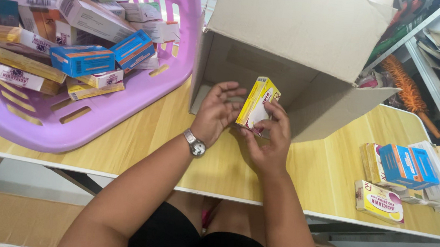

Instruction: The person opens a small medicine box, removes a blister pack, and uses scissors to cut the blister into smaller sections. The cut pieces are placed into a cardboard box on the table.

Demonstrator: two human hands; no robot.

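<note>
A small yellow and white carton [258, 102] is held upright at the mouth of a brown cardboard box [301, 28] lying on its side. My right hand [268, 139] grips the carton's lower edge with its fingers. Against the carton's left side rests my left hand [216, 109], fingers spread, with a metal wristwatch on the wrist. Both hands hover over a pale wooden table [146, 148].
A tilted purple plastic basket [101, 114] at the left holds several small cartons, blue, yellow and white. More cartons [408, 170] lie stacked at the table's right end. Shelves with papers and an orange brush [411, 94] stand at the far right.
</note>
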